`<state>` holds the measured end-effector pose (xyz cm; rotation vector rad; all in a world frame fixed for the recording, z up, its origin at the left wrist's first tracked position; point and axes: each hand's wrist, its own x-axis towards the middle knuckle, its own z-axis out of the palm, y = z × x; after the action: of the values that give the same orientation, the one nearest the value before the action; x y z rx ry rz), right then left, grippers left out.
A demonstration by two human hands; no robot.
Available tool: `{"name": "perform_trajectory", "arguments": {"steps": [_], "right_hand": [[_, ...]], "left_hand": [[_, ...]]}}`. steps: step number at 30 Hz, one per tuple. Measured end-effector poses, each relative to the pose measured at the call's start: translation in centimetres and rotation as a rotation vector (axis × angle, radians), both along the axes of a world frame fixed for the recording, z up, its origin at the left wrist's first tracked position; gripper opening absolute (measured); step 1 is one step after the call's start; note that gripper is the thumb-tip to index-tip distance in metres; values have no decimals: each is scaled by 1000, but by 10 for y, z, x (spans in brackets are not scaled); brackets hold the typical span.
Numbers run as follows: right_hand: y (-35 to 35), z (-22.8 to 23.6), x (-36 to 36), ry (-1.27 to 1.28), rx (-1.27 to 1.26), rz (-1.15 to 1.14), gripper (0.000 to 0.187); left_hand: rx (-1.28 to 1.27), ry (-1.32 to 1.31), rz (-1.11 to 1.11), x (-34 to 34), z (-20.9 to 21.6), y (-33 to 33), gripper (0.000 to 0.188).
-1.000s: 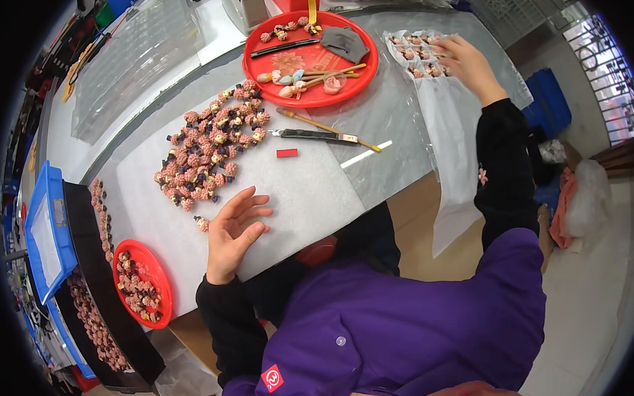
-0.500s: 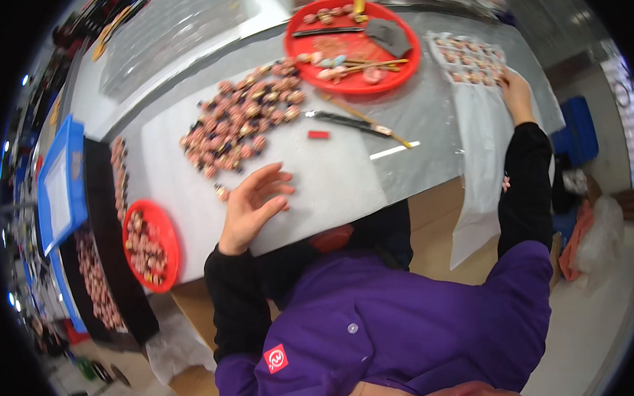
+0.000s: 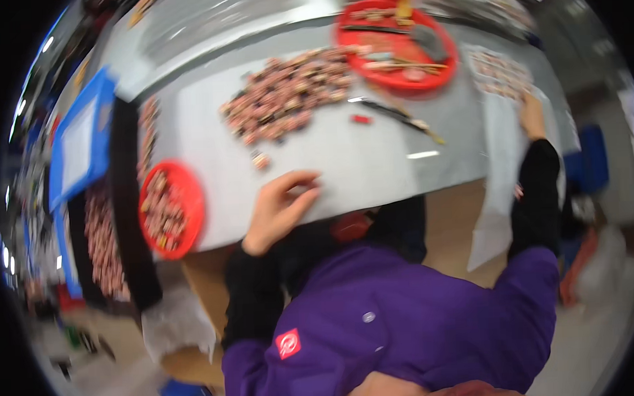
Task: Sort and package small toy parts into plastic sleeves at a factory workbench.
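My left hand (image 3: 279,208) hovers over the white work sheet (image 3: 351,169) near the table's front edge. Its fingers are bent, thumb and forefinger stand apart, and I see nothing between them. Beyond it lies one loose small pink-and-dark figurine (image 3: 260,161), in front of a large pile of similar figurines (image 3: 292,90). On the right, my right hand (image 3: 532,117) reaches to the near edge of a white compartment tray (image 3: 497,71) holding rows of small figurines. Motion blur hides whether its fingers grip anything. A white sheet (image 3: 501,170) hangs from this tray over the table edge.
A red round tray (image 3: 445,71) with sticks, a dark tool and loose pieces stands at the back. Before it lie a black pen-like tool (image 3: 391,111) and a small red block (image 3: 361,119). Left are a red bowl of figurines (image 3: 165,210) and a blue bin (image 3: 81,147).
The whole view has shifted, with the table appearing farther right. My left hand's fingers are more bent, and it is a little farther from the pile. My right hand stays at the compartment tray.
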<state>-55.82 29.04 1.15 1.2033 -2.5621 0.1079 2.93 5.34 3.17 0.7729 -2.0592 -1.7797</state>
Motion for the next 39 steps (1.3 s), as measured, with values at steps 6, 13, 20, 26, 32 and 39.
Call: {"name": "perform_trajectory", "arguments": {"steps": [6, 13, 20, 26, 32, 39], "right_hand": [[0, 23, 23, -53, -503, -161, 31], [5, 17, 19, -67, -416, -66, 19], [-4, 13, 11, -149, -406, -79, 15], [5, 21, -7, -215, -384, -108, 15], [-21, 17, 5, -261, -297, -64, 13], [10, 3, -45, -18, -26, -4, 19]], "left_hand": [[31, 121, 203, 24, -10, 4, 23], [47, 115, 201, 9, -10, 6, 22], [33, 92, 188, 3, -14, 11, 22], [34, 98, 178, -4, -19, 10, 22], [33, 71, 230, 3, -18, 9, 21], [-51, 122, 314, -3, -14, 3, 16]]}}
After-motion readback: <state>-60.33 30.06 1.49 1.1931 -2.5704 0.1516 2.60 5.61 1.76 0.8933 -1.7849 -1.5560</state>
